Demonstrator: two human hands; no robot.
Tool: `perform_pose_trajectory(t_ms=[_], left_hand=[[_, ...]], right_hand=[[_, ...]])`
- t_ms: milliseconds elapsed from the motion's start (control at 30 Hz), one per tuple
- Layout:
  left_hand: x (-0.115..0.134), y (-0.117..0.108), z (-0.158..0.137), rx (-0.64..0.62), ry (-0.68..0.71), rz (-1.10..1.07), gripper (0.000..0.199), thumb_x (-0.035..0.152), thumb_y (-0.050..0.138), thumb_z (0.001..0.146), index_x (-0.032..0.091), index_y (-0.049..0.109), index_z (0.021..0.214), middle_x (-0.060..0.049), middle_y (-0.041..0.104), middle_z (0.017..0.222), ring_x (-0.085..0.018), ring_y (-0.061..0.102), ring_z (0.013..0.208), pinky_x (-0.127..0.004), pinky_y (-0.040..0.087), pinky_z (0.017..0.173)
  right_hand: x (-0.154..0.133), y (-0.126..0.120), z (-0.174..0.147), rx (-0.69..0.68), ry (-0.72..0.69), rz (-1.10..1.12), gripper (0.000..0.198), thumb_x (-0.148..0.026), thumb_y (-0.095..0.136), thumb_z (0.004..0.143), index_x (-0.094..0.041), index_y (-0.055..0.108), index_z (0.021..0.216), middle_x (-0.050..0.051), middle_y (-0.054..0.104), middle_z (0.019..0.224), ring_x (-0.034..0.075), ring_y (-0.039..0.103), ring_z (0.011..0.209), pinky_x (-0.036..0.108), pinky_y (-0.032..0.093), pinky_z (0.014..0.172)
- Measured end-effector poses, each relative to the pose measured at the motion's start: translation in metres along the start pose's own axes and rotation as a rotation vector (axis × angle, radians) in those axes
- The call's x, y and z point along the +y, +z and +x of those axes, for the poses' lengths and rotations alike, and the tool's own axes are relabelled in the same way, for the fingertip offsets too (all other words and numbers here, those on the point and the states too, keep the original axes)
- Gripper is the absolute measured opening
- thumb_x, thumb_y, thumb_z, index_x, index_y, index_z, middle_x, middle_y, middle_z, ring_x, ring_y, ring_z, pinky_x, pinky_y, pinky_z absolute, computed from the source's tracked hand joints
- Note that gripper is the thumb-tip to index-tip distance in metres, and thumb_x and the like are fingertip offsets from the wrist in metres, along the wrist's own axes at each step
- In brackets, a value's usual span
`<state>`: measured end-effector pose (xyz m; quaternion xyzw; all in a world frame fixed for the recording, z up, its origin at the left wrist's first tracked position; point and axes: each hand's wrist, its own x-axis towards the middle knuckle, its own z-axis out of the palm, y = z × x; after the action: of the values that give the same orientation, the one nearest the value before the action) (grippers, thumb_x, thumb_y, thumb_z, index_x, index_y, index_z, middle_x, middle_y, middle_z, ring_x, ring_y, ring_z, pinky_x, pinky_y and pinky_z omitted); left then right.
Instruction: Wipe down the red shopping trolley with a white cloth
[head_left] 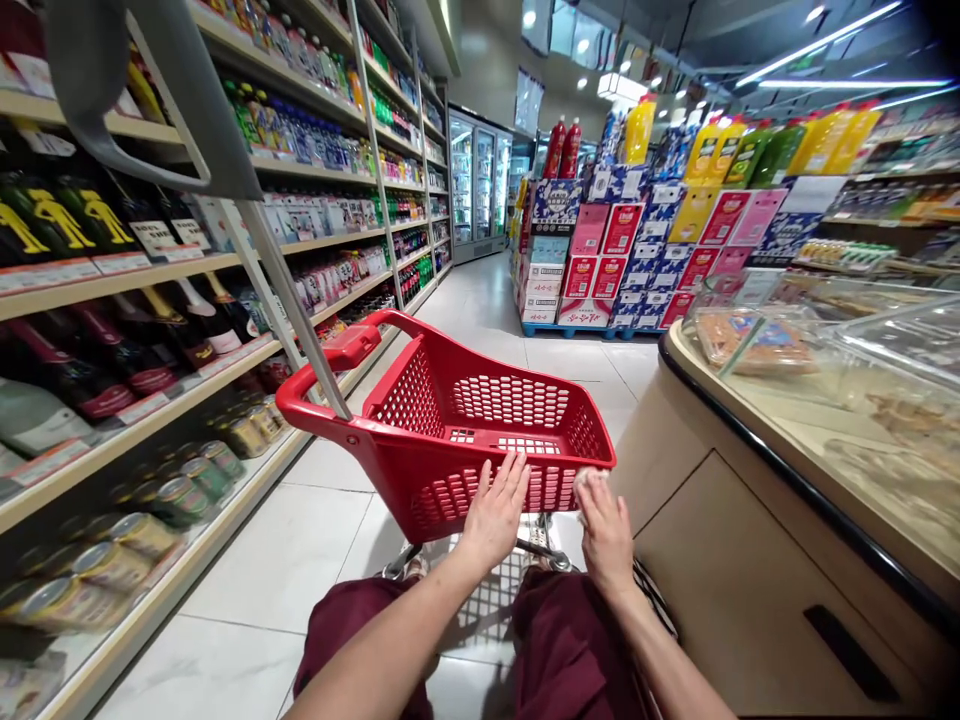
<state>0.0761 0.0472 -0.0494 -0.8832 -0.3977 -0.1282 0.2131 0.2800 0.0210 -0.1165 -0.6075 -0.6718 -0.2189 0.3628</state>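
A red plastic shopping basket cart [420,450] with perforated sides stands close in front of my knees, its long side facing me. Against that side lies my left hand [496,508], fingers stretched out and nothing held, fingertips near the upper rim. My right hand [606,530] is at the basket's right end, just below the rim corner. Its fingers press a crumpled whitish cloth [592,478], mostly covered by the hand, to the red plastic. A grey pull handle [180,130] rises on a metal pole from the basket's left end. Inside, the basket shows only its perforated floor.
Shelves of bottles and cans [187,490] line the left side. At right stands a beige counter [720,520] with a black edge strip and packaged food [754,340] in clear boxes. Stacked drink cartons [600,255] on a blue pallet and glass-door fridges [480,180] stand farther back.
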Motion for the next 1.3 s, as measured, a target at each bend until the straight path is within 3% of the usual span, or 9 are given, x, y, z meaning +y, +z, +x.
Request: perform_pose_trajectory(t_ms=[67, 233, 400, 600, 767, 933, 1100, 1300], left_hand=[[-0.003, 0.001, -0.006, 0.0, -0.004, 0.007, 0.055, 0.019, 0.037, 0.079, 0.008, 0.024, 0.132, -0.011, 0.015, 0.143, -0.023, 0.008, 0.132, -0.046, 0.017, 0.103], [-0.012, 0.0, -0.009, 0.02, -0.064, 0.019, 0.06, 0.015, 0.038, 0.076, 0.009, 0.022, 0.133, -0.01, 0.018, 0.143, -0.023, 0.008, 0.132, -0.048, 0.017, 0.103], [-0.018, -0.004, -0.008, 0.055, -0.063, 0.045, 0.06, 0.014, 0.039, 0.075, 0.01, 0.024, 0.133, -0.01, 0.019, 0.143, -0.022, 0.009, 0.132, -0.047, 0.018, 0.104], [-0.027, -0.006, -0.014, 0.073, -0.089, 0.059, 0.058, 0.014, 0.038, 0.075, 0.009, 0.026, 0.132, -0.009, 0.02, 0.142, -0.022, 0.009, 0.132, -0.047, 0.018, 0.104], [-0.041, -0.009, -0.025, 0.088, -0.113, 0.066, 0.06, 0.013, 0.039, 0.073, 0.009, 0.026, 0.132, -0.01, 0.022, 0.142, -0.022, 0.01, 0.132, -0.047, 0.017, 0.104], [-0.06, -0.015, -0.034, 0.127, -0.223, 0.081, 0.062, 0.01, 0.038, 0.071, 0.009, 0.025, 0.132, -0.01, 0.025, 0.14, -0.021, 0.011, 0.132, -0.048, 0.014, 0.105], [-0.073, -0.016, -0.047, 0.122, -0.211, 0.092, 0.064, 0.01, 0.04, 0.071, 0.009, 0.025, 0.133, -0.011, 0.025, 0.14, -0.022, 0.011, 0.131, -0.049, 0.015, 0.105], [-0.087, -0.02, -0.059, 0.114, -0.253, 0.104, 0.06, 0.01, 0.038, 0.073, 0.009, 0.027, 0.132, -0.011, 0.024, 0.141, -0.022, 0.011, 0.131, -0.049, 0.014, 0.105]], right_hand=[[-0.009, 0.001, 0.002, -0.024, -0.053, 0.019, 0.054, -0.007, 0.03, 0.083, -0.025, 0.027, 0.133, 0.009, 0.046, 0.128, 0.02, 0.034, 0.123, 0.044, 0.03, 0.096], [-0.033, 0.0, 0.026, 0.117, -0.044, 0.077, 0.052, -0.009, 0.035, 0.082, -0.024, 0.03, 0.132, 0.008, 0.04, 0.133, 0.021, 0.028, 0.126, 0.045, 0.026, 0.1], [-0.057, 0.004, 0.022, 0.023, -0.145, 0.08, 0.05, -0.006, 0.033, 0.082, -0.022, 0.036, 0.129, 0.006, 0.047, 0.127, 0.016, 0.03, 0.125, 0.039, 0.026, 0.101], [-0.078, 0.002, 0.036, 0.101, -0.133, 0.127, 0.044, -0.011, 0.036, 0.083, -0.021, 0.041, 0.126, 0.007, 0.044, 0.129, 0.02, 0.028, 0.126, 0.043, 0.023, 0.102], [-0.093, 0.01, 0.027, -0.006, -0.214, 0.114, 0.044, -0.006, 0.033, 0.083, -0.021, 0.046, 0.122, 0.005, 0.05, 0.124, 0.015, 0.032, 0.125, 0.038, 0.024, 0.102], [-0.109, 0.007, 0.046, 0.059, -0.188, 0.167, 0.04, -0.012, 0.037, 0.084, -0.02, 0.045, 0.123, 0.006, 0.045, 0.129, 0.02, 0.028, 0.126, 0.042, 0.023, 0.102], [-0.121, 0.014, 0.041, 0.021, -0.231, 0.183, 0.043, -0.008, 0.032, 0.084, -0.022, 0.047, 0.121, 0.004, 0.053, 0.122, 0.014, 0.034, 0.123, 0.036, 0.023, 0.103], [-0.145, 0.007, 0.059, 0.063, -0.254, 0.192, 0.04, -0.01, 0.036, 0.083, -0.02, 0.048, 0.12, 0.007, 0.047, 0.127, 0.018, 0.03, 0.125, 0.04, 0.023, 0.103]])
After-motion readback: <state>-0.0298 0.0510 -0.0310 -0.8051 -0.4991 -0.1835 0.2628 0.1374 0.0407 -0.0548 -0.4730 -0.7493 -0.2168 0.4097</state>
